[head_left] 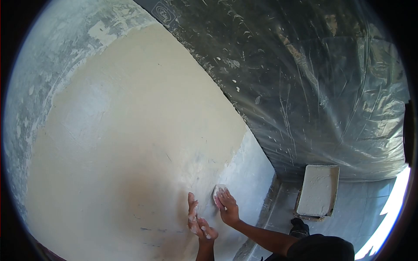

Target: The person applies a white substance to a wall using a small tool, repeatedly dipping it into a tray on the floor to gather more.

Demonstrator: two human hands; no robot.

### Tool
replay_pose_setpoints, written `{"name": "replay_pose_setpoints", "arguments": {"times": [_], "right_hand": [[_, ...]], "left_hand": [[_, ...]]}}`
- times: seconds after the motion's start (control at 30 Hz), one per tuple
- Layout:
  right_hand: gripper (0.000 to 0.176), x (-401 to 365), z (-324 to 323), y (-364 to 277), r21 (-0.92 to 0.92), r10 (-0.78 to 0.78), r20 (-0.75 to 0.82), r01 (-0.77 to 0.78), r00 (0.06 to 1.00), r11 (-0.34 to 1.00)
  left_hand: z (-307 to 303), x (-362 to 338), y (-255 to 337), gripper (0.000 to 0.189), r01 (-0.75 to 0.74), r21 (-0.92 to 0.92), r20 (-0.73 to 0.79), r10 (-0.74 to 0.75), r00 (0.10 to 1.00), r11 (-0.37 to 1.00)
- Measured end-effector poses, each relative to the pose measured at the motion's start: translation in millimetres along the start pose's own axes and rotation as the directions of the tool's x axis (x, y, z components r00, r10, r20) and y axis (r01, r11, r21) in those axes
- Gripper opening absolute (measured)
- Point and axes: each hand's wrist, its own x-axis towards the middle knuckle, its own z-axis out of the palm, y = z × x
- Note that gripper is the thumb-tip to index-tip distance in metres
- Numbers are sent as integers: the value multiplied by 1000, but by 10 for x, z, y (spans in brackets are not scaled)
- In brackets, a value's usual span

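My right hand [229, 212] is wrapped around a small, flat, pinkish-white pad [217, 194] smeared with white paste. It lies against the wall [126, 108], at the lower right of the cream-coloured coating. Just to the left, my left hand [201, 222] is held up close to the wall with its fingers apart and nothing in it. White paste sticks to its fingers and palm. The coating around both hands is mostly smooth, with a few short dark scratches below and left of them.
A shallow tray [320, 187] of white paste stands on the grey tiled floor [352, 209] at the right, near my foot [299, 227]. Dark plastic sheeting [296, 82], spattered white, covers the adjoining surface. Rougher grey-white patches [43, 74] border the coating at the left.
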Motion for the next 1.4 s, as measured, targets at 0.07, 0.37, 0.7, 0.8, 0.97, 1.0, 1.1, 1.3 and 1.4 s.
{"name": "replay_pose_setpoints", "arguments": {"times": [0.07,0.37,0.7,0.8,0.97,1.0,1.1,1.3,1.4], "right_hand": [[49,-473,-159,-203,30,-25,162,20,986,999],[55,1923,-516,346,328,178,-363,-53,915,943],[37,-357,-336,-435,43,25,140,-31,990,999],[46,1179,-493,-619,29,-171,-273,186,947,982],[53,2504,-266,-455,-109,-317,-323,298,892,948],[55,2293,-145,-457,-124,-310,-266,286,913,950],[63,995,19,-442,-125,-252,20,252,968,960],[27,-1131,-964,304,-21,199,671,-249,714,968],[32,-1172,-1717,953,-192,540,438,-512,718,837]], "left_hand": [[-63,-34,-5,44,1,1,14,-1,1000,1000],[-357,-349,20,43,-50,-84,30,53,998,995],[-581,-191,-53,44,-31,-48,14,32,999,998],[-616,-243,7,45,-10,-18,12,10,1000,1000],[-591,-336,84,45,-42,-30,-42,41,998,999],[-586,-348,107,45,-39,-23,-43,38,998,999],[-514,-386,219,46,13,17,-60,-12,998,1000],[27,-754,350,42,111,44,-39,-109,993,993],[644,-1107,450,43,331,-75,-61,-335,940,941]]}}
